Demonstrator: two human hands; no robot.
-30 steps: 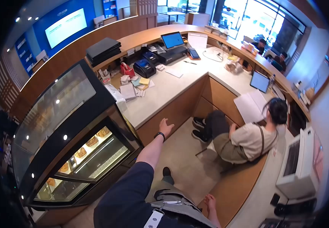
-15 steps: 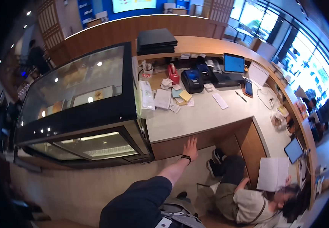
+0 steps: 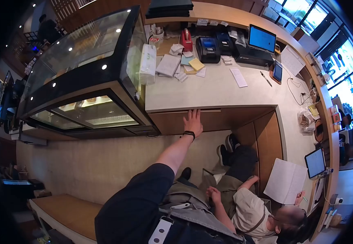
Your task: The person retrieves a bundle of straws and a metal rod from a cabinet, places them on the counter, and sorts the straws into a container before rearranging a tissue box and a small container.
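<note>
My left hand (image 3: 192,123), with a black wristband (image 3: 189,133), reaches to the wooden drawer front (image 3: 166,122) under the counter. Its fingers are spread and stretched out, fingertips right at the upper edge of the wood, below the white countertop (image 3: 201,91). Close to my body, my right hand (image 3: 214,195) is curled into a loose fist, and nothing sticks out of it. Beside it on the right sits a co-worker (image 3: 252,209) with a pen in one hand (image 3: 300,198), at an open spiral notebook (image 3: 284,181).
A glass display case (image 3: 83,65) stands left of the drawer. On the counter are a tissue pack (image 3: 148,64), small printers (image 3: 208,49), a red tape dispenser (image 3: 186,40), a monitor (image 3: 262,38), a phone (image 3: 277,71) and a tablet (image 3: 315,162). A padded bench (image 3: 68,211) lies lower left.
My view has tilted down and closer to the counter. My left hand has come up to the drawer's upper edge. My right hand has come into view. The co-worker still sits at the notebook.
</note>
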